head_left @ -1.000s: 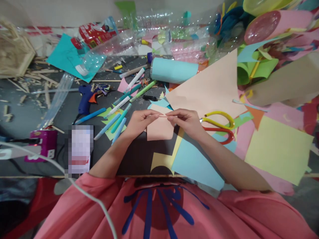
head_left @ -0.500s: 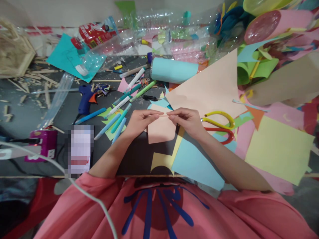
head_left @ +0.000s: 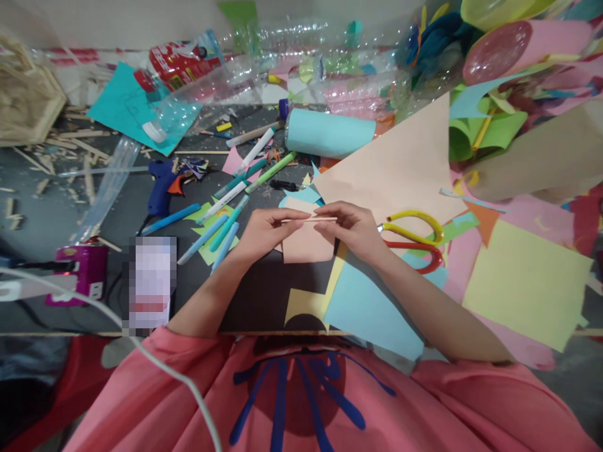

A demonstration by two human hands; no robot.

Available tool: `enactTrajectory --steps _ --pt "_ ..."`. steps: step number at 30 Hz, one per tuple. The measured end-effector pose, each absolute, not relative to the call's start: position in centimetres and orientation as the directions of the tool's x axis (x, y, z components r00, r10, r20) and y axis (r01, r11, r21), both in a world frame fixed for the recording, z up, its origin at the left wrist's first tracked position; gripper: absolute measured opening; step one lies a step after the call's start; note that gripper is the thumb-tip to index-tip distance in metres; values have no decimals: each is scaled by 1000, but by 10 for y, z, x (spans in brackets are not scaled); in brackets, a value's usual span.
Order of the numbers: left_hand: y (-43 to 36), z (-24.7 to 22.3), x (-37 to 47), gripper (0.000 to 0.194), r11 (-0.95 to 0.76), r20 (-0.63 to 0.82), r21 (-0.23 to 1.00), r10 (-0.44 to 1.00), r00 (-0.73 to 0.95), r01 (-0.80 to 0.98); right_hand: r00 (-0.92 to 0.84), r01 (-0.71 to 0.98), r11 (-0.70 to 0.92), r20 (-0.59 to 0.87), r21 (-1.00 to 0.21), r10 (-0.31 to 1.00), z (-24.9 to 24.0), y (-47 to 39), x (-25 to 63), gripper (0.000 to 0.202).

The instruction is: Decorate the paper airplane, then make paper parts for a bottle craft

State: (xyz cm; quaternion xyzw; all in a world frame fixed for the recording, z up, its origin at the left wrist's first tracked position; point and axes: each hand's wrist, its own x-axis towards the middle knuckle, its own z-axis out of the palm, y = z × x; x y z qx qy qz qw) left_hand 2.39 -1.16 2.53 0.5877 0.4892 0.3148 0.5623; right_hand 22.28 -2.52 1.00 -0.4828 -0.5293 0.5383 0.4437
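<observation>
A small peach paper piece (head_left: pixel 308 245) hangs between my hands, with a narrow folded or rolled edge along its top. My left hand (head_left: pixel 268 232) pinches the left part of that edge between thumb and fingers. On the right part, my right hand (head_left: pixel 353 229) pinches in the same way, its fingertips close to those of the left. Scissors (head_left: pixel 417 232) with yellow and red handles lie just right of my right hand. Several markers (head_left: pixel 228 223) lie left of my left hand. Behind my hands is a large peach sheet (head_left: pixel 396 163).
A blue glue gun (head_left: pixel 161 188), a phone (head_left: pixel 151 282) and a purple box (head_left: pixel 82 273) are on the left. Plastic bottles (head_left: pixel 226 78) and a blue-wrapped cylinder (head_left: pixel 334 133) lie at the back. Blue paper (head_left: pixel 372 307) and yellow paper (head_left: pixel 527 282) lie to the right.
The narrow edge of the peach piece now shows longer between and beyond my fingertips, and the piece's lower edge sits slightly higher. My fingers have shifted a little along the edge.
</observation>
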Motion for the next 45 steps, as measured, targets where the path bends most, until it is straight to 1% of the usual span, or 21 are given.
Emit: enactTrajectory --steps 3,8,13,18,23,27,30,34,40,45 --pt "-12 27 25 21 106 -179 968 925 334 226 -133 73 -44 -53 -996 990 10 -26 223 11" --pt "-11 30 26 25 153 -225 959 924 308 240 -110 122 -22 -36 -992 993 11 -27 223 8" --pt "-10 30 25 21 144 -226 954 921 317 262 -110 114 -6 -19 -993 994 12 -28 222 6" --pt "-9 27 24 22 138 -220 956 920 324 259 -98 74 43 36 -996 995 10 -28 220 5" --pt "-8 23 24 26 133 -198 967 929 313 218 -109 68 99 91 -993 990 8 -28 219 7" --pt "-9 22 24 22 119 -176 974 931 320 191 -125 79 155 144 -985 982 6 -27 219 8" --pt "-9 23 24 21 106 -167 974 934 317 200 -126 80 114 104 -990 987 7 -27 220 4" --pt "-9 24 25 21 112 -169 974 939 301 197 -91 95 45 36 -994 995 8 -28 220 7" --pt "-9 24 26 26 116 -162 981 934 319 158 -63 102 68 62 -992 996 11 -29 218 3" --pt "-8 25 26 20 94 -167 970 928 334 223 -72 91 86 79 -992 994 11 -29 218 3"
